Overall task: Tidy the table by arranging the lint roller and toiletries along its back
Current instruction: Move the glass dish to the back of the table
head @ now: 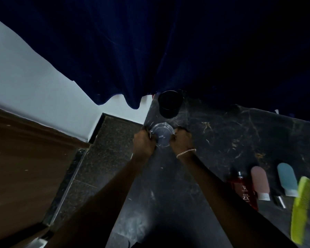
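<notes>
— Both hands closed round a clear round dish (161, 134): left hand (142, 140) clamped on its left rim, right hand (182, 138) on its right rim, fingers curled over the edge. Grip pressed onto the dish from two sides, near the desk's (222, 133) left back corner.

— Lifted or resting?

— Cannot tell; looks set on the surface or just above it. Sits just in front of a dark cup (170, 103) already standing at the back, under the blue curtain (150, 51).

— And the toiletries?

— Lying well apart from the hands, down at the front right. Red bottle (244, 193), pink tube (259, 182), blue tube (286, 179) and a green comb (301, 208), roughly side by side, all flat on the desk. Also a small dark item with a metal tip (280, 201) between the tubes; too small to name.

— Lint roller?

— Not made out anywhere in view. Maybe out of frame, maybe that small dark item; not clear.

— So how far along?

— Early, by the look of it. Only the cup and perhaps the dish near the back. Probably left: every bottle, tube and the comb to carry back and line up along the curtain side, plus the roller once found.
</notes>
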Available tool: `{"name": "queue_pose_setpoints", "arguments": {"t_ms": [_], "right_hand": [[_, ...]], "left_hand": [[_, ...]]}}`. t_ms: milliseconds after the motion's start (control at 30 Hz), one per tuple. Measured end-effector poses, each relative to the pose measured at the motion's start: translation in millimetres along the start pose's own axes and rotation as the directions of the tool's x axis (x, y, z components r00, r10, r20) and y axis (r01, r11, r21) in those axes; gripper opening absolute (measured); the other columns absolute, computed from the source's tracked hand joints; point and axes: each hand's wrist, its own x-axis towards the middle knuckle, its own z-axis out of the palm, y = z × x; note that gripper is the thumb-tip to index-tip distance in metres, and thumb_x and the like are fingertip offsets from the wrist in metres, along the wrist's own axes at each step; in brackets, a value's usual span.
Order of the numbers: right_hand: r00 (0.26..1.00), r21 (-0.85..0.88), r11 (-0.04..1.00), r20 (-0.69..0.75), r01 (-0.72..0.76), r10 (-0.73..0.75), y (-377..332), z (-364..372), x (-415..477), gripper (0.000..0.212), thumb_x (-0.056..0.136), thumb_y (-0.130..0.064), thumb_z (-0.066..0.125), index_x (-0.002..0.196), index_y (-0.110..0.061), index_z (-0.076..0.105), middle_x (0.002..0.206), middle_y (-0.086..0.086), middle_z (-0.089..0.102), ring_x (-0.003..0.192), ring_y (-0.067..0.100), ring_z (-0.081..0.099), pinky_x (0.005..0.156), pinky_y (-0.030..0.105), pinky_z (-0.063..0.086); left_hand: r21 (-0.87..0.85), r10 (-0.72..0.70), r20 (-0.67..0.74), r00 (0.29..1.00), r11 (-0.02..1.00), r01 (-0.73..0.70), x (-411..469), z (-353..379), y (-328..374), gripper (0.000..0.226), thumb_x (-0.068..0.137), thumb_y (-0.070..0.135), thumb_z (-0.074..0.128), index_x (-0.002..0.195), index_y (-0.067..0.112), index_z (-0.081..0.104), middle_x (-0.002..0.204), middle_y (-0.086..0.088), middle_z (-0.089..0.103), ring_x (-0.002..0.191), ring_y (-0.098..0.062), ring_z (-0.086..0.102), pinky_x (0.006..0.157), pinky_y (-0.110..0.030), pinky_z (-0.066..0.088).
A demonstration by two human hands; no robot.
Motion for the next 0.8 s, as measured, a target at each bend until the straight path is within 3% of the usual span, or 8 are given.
{"name": "queue_pose_setpoints", "arguments": {"t_ms": [133,233,400,500,633,733,800], "right_hand": [[1.000,-0.023,1.000,0.006,0.010,-0.010,1,2,2,0.026,0.091,-0.012,0.051,0.111,-0.001,0.065,0.117,0.019,0.068,0.114,0.036,0.062,0.098,0.039,0.051],[0.999,-0.030,0.999,0.031,0.012,-0.011,3,2,2,0.028,0.091,-0.011,0.050,0.114,-0.003,0.064,0.120,0.018,0.067,0.117,0.036,0.060,0.101,0.041,0.048],[0.999,-0.001,0.999,0.003,0.050,-0.050,7,-2,-5,0.025,0.095,-0.022,0.056,0.114,-0.007,0.064,0.119,0.016,0.066,0.114,0.037,0.062,0.097,0.044,0.050],[0.991,0.001,0.992,-0.041,0.124,-0.123,14,-5,-16,0.037,0.095,-0.028,0.059,0.126,-0.009,0.059,0.129,0.015,0.062,0.117,0.038,0.060,0.097,0.045,0.050],[0.965,-0.044,0.969,-0.089,0.243,-0.246,30,-11,-39,0.051,0.095,-0.029,0.057,0.143,-0.011,0.049,0.153,0.011,0.042,0.136,0.032,0.048,0.106,0.044,0.046],[0.943,-0.198,0.947,-0.171,0.252,-0.287,43,-19,-60,0.057,0.095,-0.040,0.057,0.145,-0.015,0.049,0.159,0.009,0.036,0.142,0.031,0.041,0.109,0.047,0.041],[0.922,-0.274,0.926,-0.212,0.260,-0.322,52,-28,-75,0.062,0.095,-0.047,0.053,0.147,-0.016,0.044,0.161,0.008,0.032,0.146,0.031,0.036,0.108,0.050,0.039]], "left_hand": [[0.014,-0.011,0.007,1.000,1.000,0.011,1,1,-3,0.027,0.088,0.012,0.068,0.113,0.002,0.069,0.103,-0.020,0.076,0.094,-0.039,0.074,0.080,-0.040,0.058],[0.032,-0.022,0.005,1.000,0.999,0.021,1,4,-4,0.027,0.090,0.014,0.068,0.112,0.000,0.070,0.104,-0.022,0.076,0.097,-0.041,0.073,0.083,-0.042,0.056],[0.058,-0.003,-0.027,1.000,0.998,0.005,-8,-2,-4,0.030,0.098,0.029,0.064,0.112,0.003,0.070,0.103,-0.021,0.076,0.097,-0.040,0.072,0.083,-0.042,0.055],[0.142,0.127,-0.073,0.989,0.983,-0.116,-18,-7,-4,0.040,0.102,0.040,0.056,0.122,0.006,0.063,0.115,-0.018,0.069,0.100,-0.037,0.068,0.084,-0.040,0.052],[0.305,0.392,-0.104,0.914,0.887,-0.346,-40,-11,-6,0.046,0.104,0.052,0.044,0.130,0.016,0.055,0.126,-0.010,0.059,0.104,-0.026,0.062,0.079,-0.038,0.056],[0.457,0.553,-0.063,0.831,0.756,-0.468,-54,-10,-4,0.051,0.106,0.054,0.041,0.144,0.020,0.047,0.144,-0.007,0.052,0.132,-0.024,0.050,0.103,-0.040,0.052],[0.511,0.629,-0.020,0.777,0.674,-0.533,-67,-9,2,0.056,0.108,0.052,0.039,0.152,0.019,0.040,0.160,-0.008,0.039,0.155,-0.026,0.028,0.122,-0.042,0.031]]}}
